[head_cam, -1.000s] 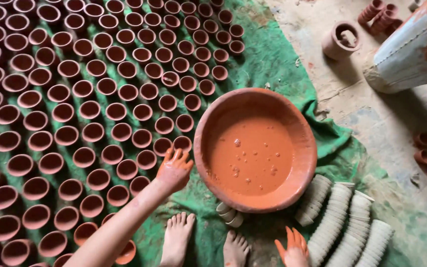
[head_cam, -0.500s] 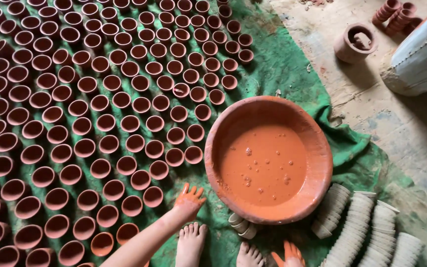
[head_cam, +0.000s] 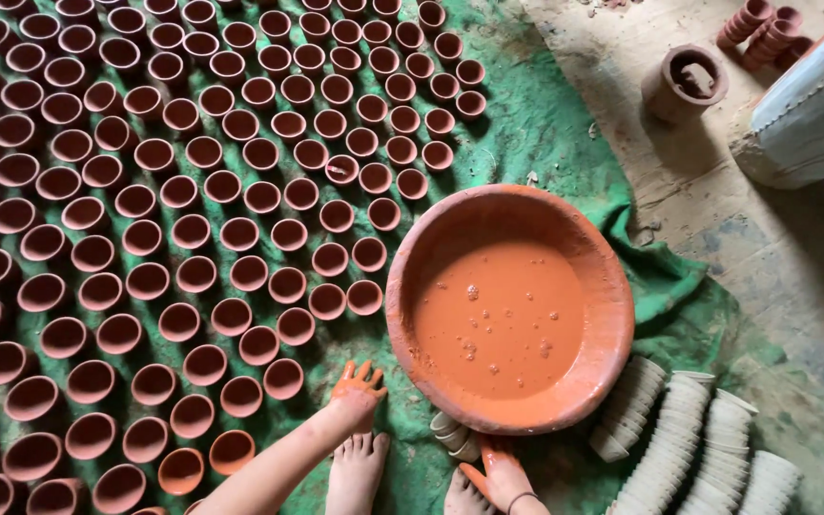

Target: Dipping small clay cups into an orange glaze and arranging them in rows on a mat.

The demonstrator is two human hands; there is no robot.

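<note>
Resting empty with fingers spread, the slip-coated left hand risked toppling nearby small brown clay cups; the right hand lay open by the big round clay basin of orange slip.

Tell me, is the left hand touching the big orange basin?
Apart. The head view shows the left hand resting on the green cloth, with cloth visible between it and the basin.
</note>
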